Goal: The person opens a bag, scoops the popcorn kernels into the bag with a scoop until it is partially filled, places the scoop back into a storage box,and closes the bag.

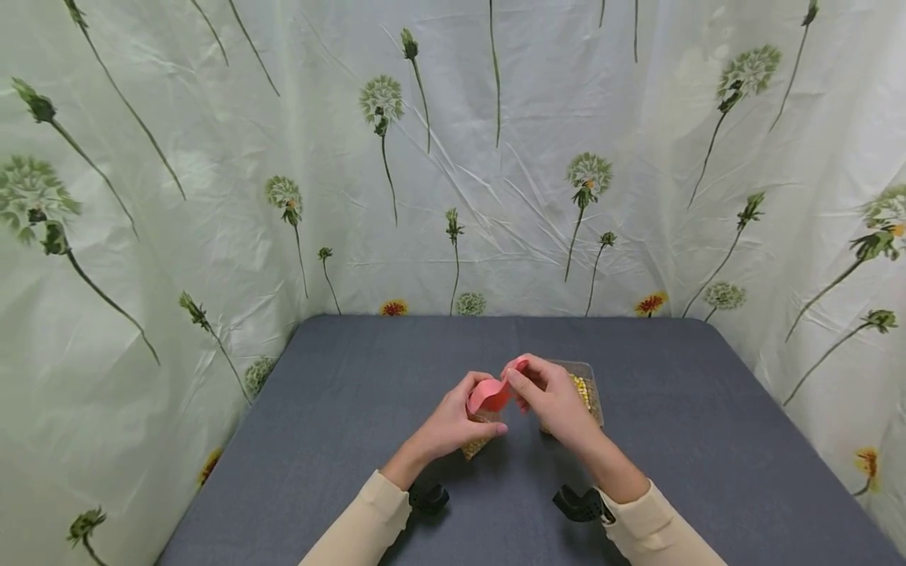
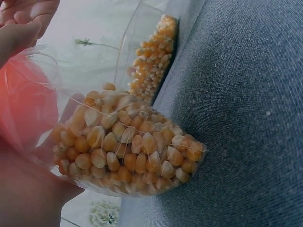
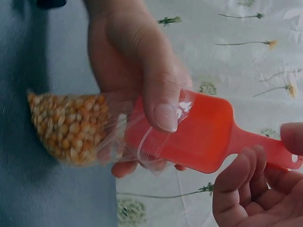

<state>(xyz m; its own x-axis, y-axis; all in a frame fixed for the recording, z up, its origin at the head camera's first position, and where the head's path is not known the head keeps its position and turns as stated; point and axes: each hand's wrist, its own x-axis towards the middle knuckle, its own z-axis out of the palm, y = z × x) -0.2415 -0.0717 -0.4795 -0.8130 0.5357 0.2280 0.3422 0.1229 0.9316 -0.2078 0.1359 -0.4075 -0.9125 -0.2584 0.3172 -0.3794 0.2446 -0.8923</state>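
Observation:
My left hand (image 1: 453,420) grips the mouth of a clear plastic bag (image 2: 128,142), its lower part filled with yellow corn kernels. A red scoop (image 3: 203,132) reaches into the bag's mouth, tilted down toward the kernels. Its handle is pinched between the thumb and fingers of my right hand (image 1: 555,393). No kernels show on the part of the scoop outside the bag. The bag's bottom is at or just above the table; I cannot tell if it touches. Behind my right hand stands a clear plastic container (image 1: 591,385) holding more corn kernels.
A grey cloth-covered table (image 1: 368,377) lies under everything. Around its back and sides hangs a pale curtain (image 1: 495,196) printed with dandelions. Black wrist straps (image 1: 580,503) sit by both cuffs.

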